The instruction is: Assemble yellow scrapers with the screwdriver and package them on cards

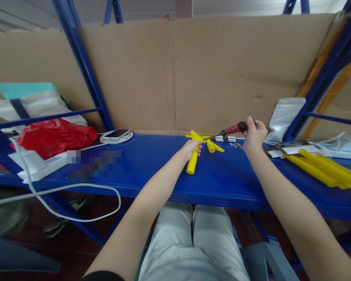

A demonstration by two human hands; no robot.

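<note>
- Just above the near middle of the blue worktop (222, 183), your left hand (192, 149) wraps around a yellow T-shaped piece (191, 167), its handle end pointing down toward you.
- To the right, your right hand (255, 136) pinches the rear end of a red-and-black screwdriver (233, 129), fingertips together on it; the shaft slants down to the yellow head, though you cannot tell whether the tip touches.
- Just behind and right of your left hand lies another yellow piece (211, 146) on the worktop.
- Between your hands, further back, sit a small white stack with dark bands (226, 139) and scattered white bits (233, 144).
- Further right, you have several long yellow parts (324, 168) lying side by side, with a silvery pouch (286, 117) leaning behind them.
- Well to your left, a phone (119, 134) rests on a coiled white cable (107, 139); beyond it are a red bag (58, 136) and a white power strip (54, 163).
- Behind everything stands a cardboard panel (175, 78).
</note>
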